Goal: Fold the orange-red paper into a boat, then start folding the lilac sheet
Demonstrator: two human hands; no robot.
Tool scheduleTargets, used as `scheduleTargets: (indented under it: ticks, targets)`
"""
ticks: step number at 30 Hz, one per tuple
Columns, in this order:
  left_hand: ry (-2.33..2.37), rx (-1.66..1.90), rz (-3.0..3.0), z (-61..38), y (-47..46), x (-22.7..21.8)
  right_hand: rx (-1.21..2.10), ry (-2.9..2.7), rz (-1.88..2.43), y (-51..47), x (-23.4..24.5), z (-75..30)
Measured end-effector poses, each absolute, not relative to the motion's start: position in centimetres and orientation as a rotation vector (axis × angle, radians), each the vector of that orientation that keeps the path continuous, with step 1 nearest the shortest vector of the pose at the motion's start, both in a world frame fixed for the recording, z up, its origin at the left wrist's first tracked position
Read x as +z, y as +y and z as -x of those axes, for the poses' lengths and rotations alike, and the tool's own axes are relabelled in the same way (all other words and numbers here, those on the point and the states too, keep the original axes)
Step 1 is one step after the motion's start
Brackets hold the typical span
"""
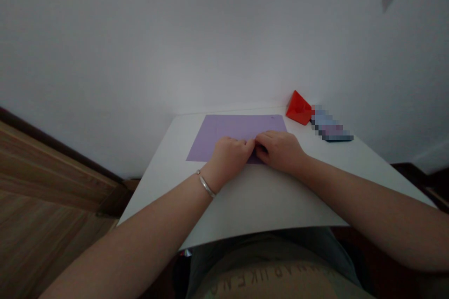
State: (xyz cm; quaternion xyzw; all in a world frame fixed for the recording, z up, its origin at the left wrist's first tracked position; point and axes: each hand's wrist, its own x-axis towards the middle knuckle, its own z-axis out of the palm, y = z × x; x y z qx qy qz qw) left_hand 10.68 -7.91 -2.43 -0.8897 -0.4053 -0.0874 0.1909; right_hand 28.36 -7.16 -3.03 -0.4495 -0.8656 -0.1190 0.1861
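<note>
A sheet of purple paper (199,142) lies flat on the white table, with a faint straight line down its left part and a small dark mark near its far right corner. My left hand (232,156) rests on its near half, fingers curled in and closed against the sheet. A silver bangle circles that wrist. Just to its right, my right hand (280,149) is bent into a pinch on the paper, and the two hands' fingertips almost meet. The fingertips are mostly hidden, as is the sheet's near right corner.
A folded red paper piece (299,108) stands at the table's back right. Beside it lies a phone-like flat object (331,126), blurred by pixels. The white table (266,201) meets a pale wall (224,37); wooden furniture (45,196) is at the left.
</note>
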Motion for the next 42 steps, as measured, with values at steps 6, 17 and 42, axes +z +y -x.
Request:
scheduleTargets:
  ticks: [6, 17, 42]
  targets:
    - [-1.065, -0.337, 2.51, -10.4, -7.5, -2.8, -0.276, -2.419, 1.259, -7.2, -2.9, -28.2]
    - [-1.217, -0.273, 2.476, -9.9, -6.9, -2.8, -0.233, -2.404, 1.289, -6.3, -3.0, -30.0]
    - [-1.399, -0.334, 2.37, -8.2, -6.7, -1.6, -0.316, -2.277, 1.33, -6.4, -1.2, -32.8]
